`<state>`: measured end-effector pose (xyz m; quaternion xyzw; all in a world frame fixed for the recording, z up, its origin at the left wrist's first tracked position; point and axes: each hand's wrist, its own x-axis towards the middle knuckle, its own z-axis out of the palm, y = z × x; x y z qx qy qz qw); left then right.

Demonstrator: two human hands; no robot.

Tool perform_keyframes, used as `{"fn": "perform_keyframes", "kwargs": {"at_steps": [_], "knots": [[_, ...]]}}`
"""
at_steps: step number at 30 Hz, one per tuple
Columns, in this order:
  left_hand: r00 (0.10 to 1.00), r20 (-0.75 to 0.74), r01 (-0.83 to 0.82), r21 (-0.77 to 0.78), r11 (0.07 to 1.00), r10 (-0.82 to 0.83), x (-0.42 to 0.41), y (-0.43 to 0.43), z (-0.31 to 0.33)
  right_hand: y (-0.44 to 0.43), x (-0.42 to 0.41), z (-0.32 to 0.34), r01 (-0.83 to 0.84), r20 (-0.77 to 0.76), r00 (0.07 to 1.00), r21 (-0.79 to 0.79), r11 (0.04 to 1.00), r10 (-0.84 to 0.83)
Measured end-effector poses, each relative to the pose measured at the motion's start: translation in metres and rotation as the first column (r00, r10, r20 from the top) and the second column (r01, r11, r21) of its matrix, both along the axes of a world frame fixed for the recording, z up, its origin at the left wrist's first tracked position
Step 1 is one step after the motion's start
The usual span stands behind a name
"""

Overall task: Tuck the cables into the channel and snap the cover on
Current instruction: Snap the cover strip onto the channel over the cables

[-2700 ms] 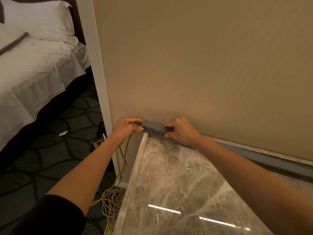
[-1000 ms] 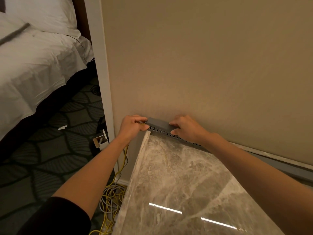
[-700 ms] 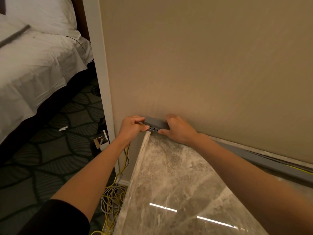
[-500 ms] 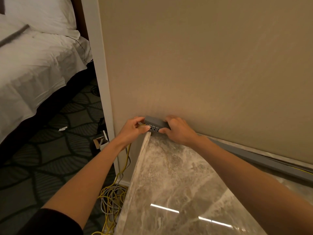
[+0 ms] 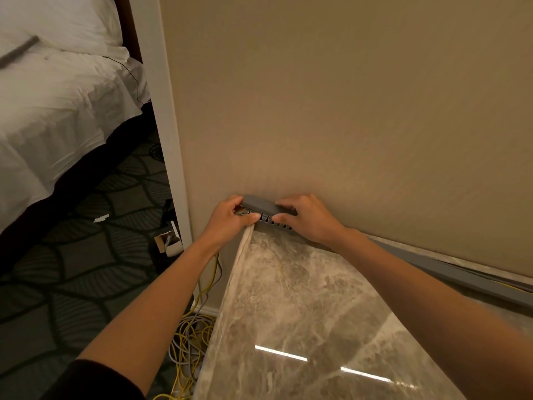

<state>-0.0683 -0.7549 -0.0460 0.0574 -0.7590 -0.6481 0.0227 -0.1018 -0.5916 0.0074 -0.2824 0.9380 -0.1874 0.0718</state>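
Note:
A grey slotted cable channel [image 5: 450, 277] runs along the back edge of a marble counter [image 5: 302, 313], against the beige wall. Its grey cover [image 5: 261, 205] sits on the left end. My left hand [image 5: 227, 219] pinches that end between thumb and fingers, at the counter's corner. My right hand [image 5: 307, 217] grips the cover and channel just to the right, fingers on top, thumb at the slotted front. Yellow and grey cables [image 5: 189, 342] hang from the left end and lie coiled on the floor.
A white door frame [image 5: 165, 134] stands left of the wall. Beyond it are a bed with white sheets [image 5: 57, 111], patterned dark carpet [image 5: 72, 269] and a small open cardboard box [image 5: 168, 241] on the floor.
My left thumb has moved right along the channel's slotted front, closing on the end. My right hand has shifted slightly right, showing more slots between the hands.

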Motion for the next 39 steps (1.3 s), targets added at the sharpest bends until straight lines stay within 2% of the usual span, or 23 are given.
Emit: {"fn": "perform_keyframes", "kwargs": {"at_steps": [7,13,24,33,39], "knots": [[0.995,0.073,-0.079,0.069,0.994,0.074,-0.003,-0.003,0.000,0.001,-0.001,0.002,-0.015,-0.013,1.000,0.085,0.996,0.017],[0.992,0.098,-0.089,0.069,0.994,0.082,-0.005,-0.005,0.004,0.002,-0.004,0.003,-0.026,0.014,1.000,0.130,0.991,0.025],[0.996,0.084,0.027,0.052,0.998,-0.032,0.000,-0.018,0.007,-0.002,0.003,0.003,0.044,-0.015,0.999,0.106,0.993,-0.043],[0.997,0.072,-0.009,0.079,0.997,0.003,-0.002,-0.015,0.005,-0.009,0.007,0.002,0.125,-0.035,0.992,0.165,0.978,-0.121],[0.995,0.080,0.062,0.051,0.997,-0.066,-0.001,-0.021,0.004,-0.010,0.008,0.001,0.189,-0.023,0.982,0.152,0.970,-0.188]]}}
